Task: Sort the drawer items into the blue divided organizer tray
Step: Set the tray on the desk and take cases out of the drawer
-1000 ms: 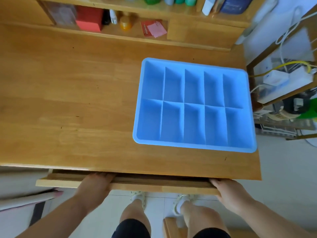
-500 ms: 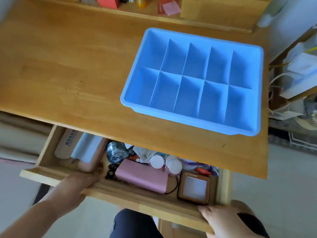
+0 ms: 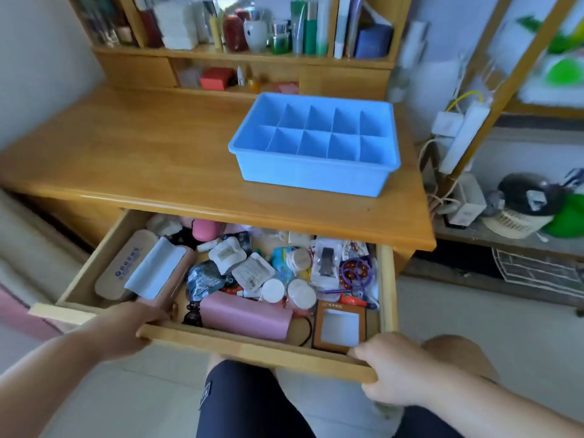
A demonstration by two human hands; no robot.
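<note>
The blue divided organizer tray (image 3: 309, 172) stands empty on the right part of the wooden desk (image 3: 142, 153). Below it the wooden drawer (image 3: 252, 346) is pulled far out and packed with small items: a pink case (image 3: 246, 316), a brown window box (image 3: 340, 325), white round lids (image 3: 273, 290), white blister packs (image 3: 252, 271), a beaded bracelet (image 3: 355, 270) and a tan case (image 3: 126, 263). My left hand (image 3: 123, 330) grips the drawer's front edge at the left. My right hand (image 3: 395, 368) grips the same edge at the right corner.
A shelf unit (image 3: 240, 55) with bottles, books and boxes rises at the desk's back. To the right stands a wooden rack (image 3: 505, 77) with a power strip, cables and a small fan. My legs in dark shorts are under the drawer.
The drawer went from nearly closed to pulled far out, exposing its contents. Both hands stayed on its front edge. The view tilted up to show the shelves.
</note>
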